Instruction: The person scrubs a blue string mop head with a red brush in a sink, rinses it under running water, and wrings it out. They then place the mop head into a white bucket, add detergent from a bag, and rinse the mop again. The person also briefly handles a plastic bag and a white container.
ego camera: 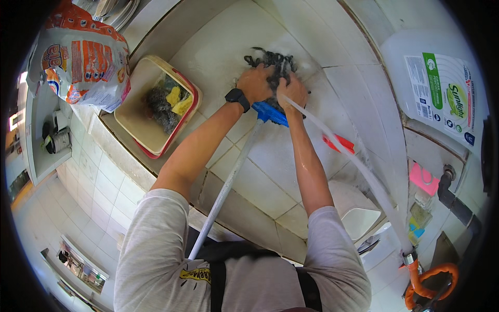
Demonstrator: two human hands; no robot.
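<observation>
My left hand (255, 84), with a black watch at the wrist, and my right hand (293, 93) both grip the dark wet strands of a string mop head (275, 62) in a white-tiled basin. Its blue plastic holder (273, 113) lies just below my hands. From the holder a pale pole (230, 183) runs down towards my body. A stream of water (343, 140) arcs from an orange hose (414, 273) at the lower right and falls at my right hand. The fingertips are partly hidden in the strands.
Left, on the basin's edge, a beige tub (132, 117) holds steel wool and yellow sponge pieces, beside a detergent bag (89, 58). A red object (338, 143) and white container (353, 210) lie in the basin. A large Sunlight jug (440, 85) stands right.
</observation>
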